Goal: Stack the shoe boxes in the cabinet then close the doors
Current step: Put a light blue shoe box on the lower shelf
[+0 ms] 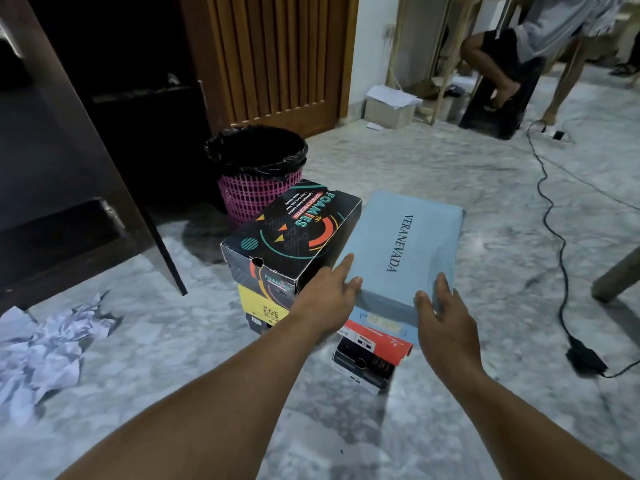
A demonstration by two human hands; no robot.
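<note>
1. A person's left hand [327, 299] and right hand [441, 320] reach from the near edge, fingers spread straight against the near corners of a pale blue cardboard shoe box printed VERANEVADA [405, 247]; no finger is curled round it.
2. The blue box tops the right stack on the grey marbled floor [450, 168], above a red-and-white shoe box [377, 339] and a black-and-white shoe box [362, 370].
3. Just beside it on the left, a black shoe box with bright FOAMIES graphics [294, 233] sits tilted on a yellow shoe box [261, 304].
4. Crumpled white paper [48, 344] lies near left.
5. Farther left stands the dark wooden cabinet [59, 174], its door open.
6. Beyond the stacks, a pink plastic basket lined with a black bag [258, 171].
</note>
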